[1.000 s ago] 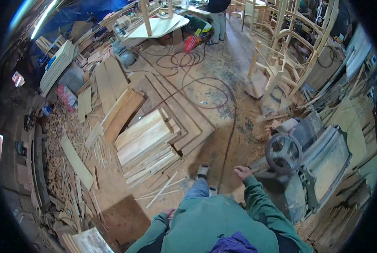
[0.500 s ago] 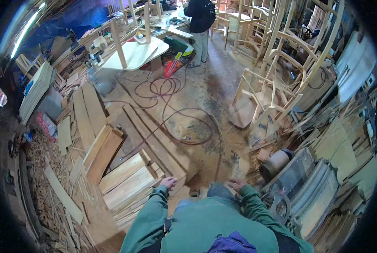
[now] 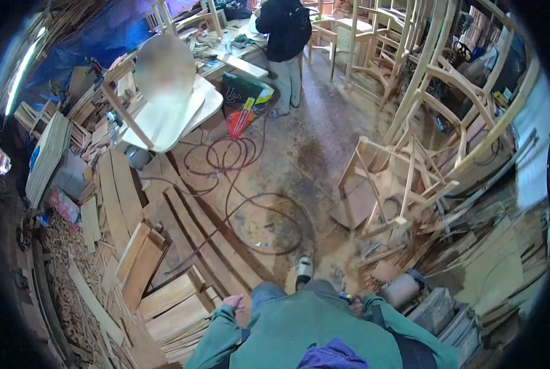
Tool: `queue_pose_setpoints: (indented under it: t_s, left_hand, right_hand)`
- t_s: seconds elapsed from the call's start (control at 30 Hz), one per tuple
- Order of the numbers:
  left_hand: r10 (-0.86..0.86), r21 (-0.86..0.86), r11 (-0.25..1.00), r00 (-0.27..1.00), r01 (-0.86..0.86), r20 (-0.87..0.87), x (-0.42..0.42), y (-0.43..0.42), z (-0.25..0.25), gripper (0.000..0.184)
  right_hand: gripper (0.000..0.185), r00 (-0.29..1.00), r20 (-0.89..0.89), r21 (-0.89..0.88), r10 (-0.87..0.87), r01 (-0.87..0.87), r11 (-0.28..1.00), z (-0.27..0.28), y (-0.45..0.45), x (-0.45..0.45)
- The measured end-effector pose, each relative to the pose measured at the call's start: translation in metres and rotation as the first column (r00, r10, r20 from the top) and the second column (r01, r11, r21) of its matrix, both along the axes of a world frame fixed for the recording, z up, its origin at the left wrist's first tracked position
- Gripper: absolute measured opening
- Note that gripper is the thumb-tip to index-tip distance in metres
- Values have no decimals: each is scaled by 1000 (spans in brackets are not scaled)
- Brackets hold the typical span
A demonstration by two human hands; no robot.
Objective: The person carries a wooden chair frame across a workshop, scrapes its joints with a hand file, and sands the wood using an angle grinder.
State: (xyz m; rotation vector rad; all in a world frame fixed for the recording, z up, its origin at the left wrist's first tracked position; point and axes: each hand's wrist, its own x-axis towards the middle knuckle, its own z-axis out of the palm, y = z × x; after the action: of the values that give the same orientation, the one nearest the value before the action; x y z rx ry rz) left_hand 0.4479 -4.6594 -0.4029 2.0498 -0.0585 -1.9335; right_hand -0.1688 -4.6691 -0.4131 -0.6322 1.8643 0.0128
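Observation:
My left hand (image 3: 234,302) hangs by my left side with its fingers curled, and nothing shows in it. Nearest to it lies a stack of pale wooden boards (image 3: 178,315) on the floor, apart from the hand. By my right hip, my right hand (image 3: 357,304) is curled, partly hidden by the sleeve. A small yellow-and-dark item (image 3: 347,297) shows at its fingers; its kind is too small to make out. One shoe (image 3: 304,268) is forward on the dusty floor, below a loop of reddish hose (image 3: 264,251).
Long planks (image 3: 195,215) lie on the left floor. Unfinished chair frames (image 3: 404,181) stand at right, near scrap strips and a dark cylindrical machine part (image 3: 405,289). A person in dark clothes (image 3: 282,37) stands by the far workbench. A white panel (image 3: 161,132) is partly covered by blur.
My view has moved forward and shifted. My right hand has gone from spread fingers to curled at my hip, with the yellow-and-dark item now showing. A shoe has come into view.

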Motion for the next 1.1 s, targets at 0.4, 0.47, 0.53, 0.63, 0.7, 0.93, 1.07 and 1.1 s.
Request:
queue_pose_setpoints:
  t_s: [0.4, 0.47, 0.53, 0.63, 0.7, 0.93, 1.07, 1.1]
  left_hand:
    - [-82, -14, 997, 997, 82, 12, -56, -260, 44, 32]
    - [-45, 5, 999, 999, 45, 0, -68, -328, 64, 27]
    - [-99, -24, 995, 992, 98, -82, -59, -376, 18, 25]
    - [-243, 9, 968, 940, 252, -238, -57, -487, 6, 32]
    - [-264, 101, 955, 956, 278, -131, -46, -534, 16, 35]
    - [-491, -459, 700, 836, 547, 246, -108, -826, 31, 37]
    - [-432, -490, 722, 871, 489, 233, -163, -944, 12, 32]
    - [-415, -439, 782, 896, 441, 161, -186, -962, 46, 32]
  right_hand:
    - [41, 930, 359, -160, -85, 151, 976, 53, -364, 63]
    - [40, 935, 350, -118, -57, 104, 988, 75, -395, 64]
    - [38, 938, 328, -105, -112, 154, 982, 74, -423, 57]
    - [33, 938, 213, -66, -273, 292, 954, 54, -464, 9]
    - [28, 926, 111, 101, -360, 350, 931, 59, -466, 6]
    - [26, 876, 205, -181, -437, 473, 862, 76, -568, -33]
    - [31, 807, 353, -279, -474, 574, 770, 119, -675, -43]
    - [31, 802, 370, -275, -470, 577, 769, 120, -701, -54]
